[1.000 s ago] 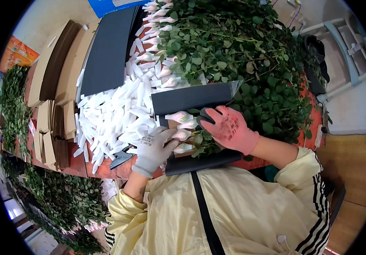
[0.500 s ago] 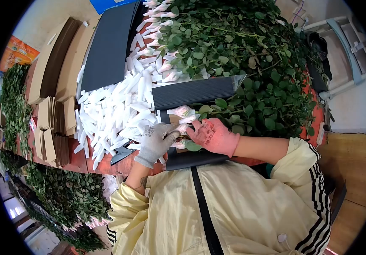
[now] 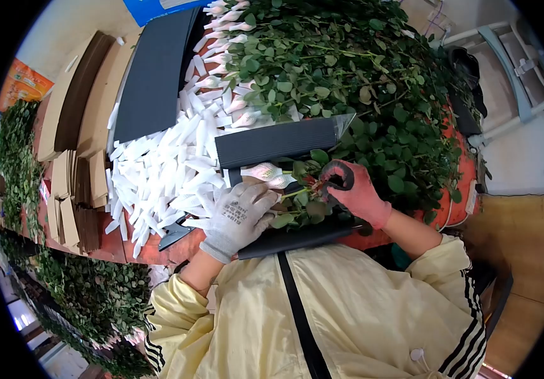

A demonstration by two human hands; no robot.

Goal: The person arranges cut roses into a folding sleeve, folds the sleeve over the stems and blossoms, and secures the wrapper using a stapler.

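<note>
My left hand (image 3: 239,218), in a grey-white glove, is curled over a rose head, which it mostly hides; a green stem comes out to its right. Just above it lie roses in white foam-net sleeves (image 3: 263,171). My right hand (image 3: 357,189), in a red glove with dark fingertips, has its thumb and fingers pinched at leafy rose stems (image 3: 310,192) with reddish leaves. Under the hands lies a dark sheet (image 3: 291,240), its edge near my jacket. A ribbed black board (image 3: 278,143) covers part of the bunch behind.
Many white foam sleeves (image 3: 164,164) are heaped left of my hands, with a dark-bladed tool (image 3: 176,234) at the front edge. Cardboard pieces (image 3: 76,95) and black sheets (image 3: 155,76) stand further left. Leafy roses (image 3: 348,57) pile up at the back right. A chair frame (image 3: 506,76) stands beyond.
My right hand has moved right along the stems, away from the rose heads. My left hand has turned to lie over a head. The view has shifted slightly.
</note>
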